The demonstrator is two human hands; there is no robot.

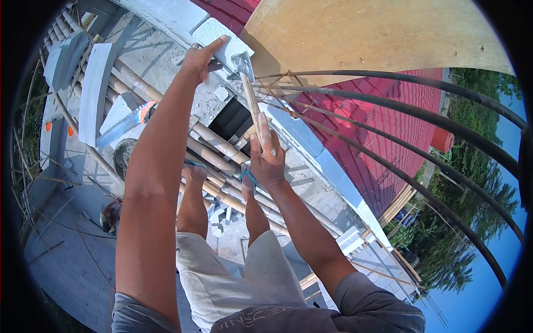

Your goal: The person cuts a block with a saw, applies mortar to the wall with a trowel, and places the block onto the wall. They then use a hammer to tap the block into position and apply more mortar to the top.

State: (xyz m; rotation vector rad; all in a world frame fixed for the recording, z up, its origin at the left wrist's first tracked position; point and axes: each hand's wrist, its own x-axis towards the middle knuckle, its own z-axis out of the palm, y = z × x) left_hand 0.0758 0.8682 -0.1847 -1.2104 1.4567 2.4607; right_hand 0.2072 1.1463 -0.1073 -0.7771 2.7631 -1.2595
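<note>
Two pale slabs (97, 91) lie far out to the left of the fingers, on the bamboo poles (216, 143) of the staging below. One saw (125, 123) rests just right of them, its orange grip turned toward the left forearm. One left hand (201, 60) is stretched up and away from the body. Its forefinger is held out straight with the tip on a single white block (226, 40), while the other fingers are curled under. Something dark shows beneath them, and whether they hold it cannot be told. Just right of that fingertip stands the metal head of one tool (245, 65) (a hammer or small hatchet, by its wedge shape), close against the block's lower edge. Its wooden handle runs down from there into the right hand (267, 160). That hand is closed around the handle's lower end, with one finger laid lengthwise up the wood and the rest wrapped tight. Right of these fingers at least four dark curved bars (422, 119) fan outward, bound together near the tool's head. They pass under one arched plywood sheet (377, 33) and over a red tiled roof (388, 155).
</note>
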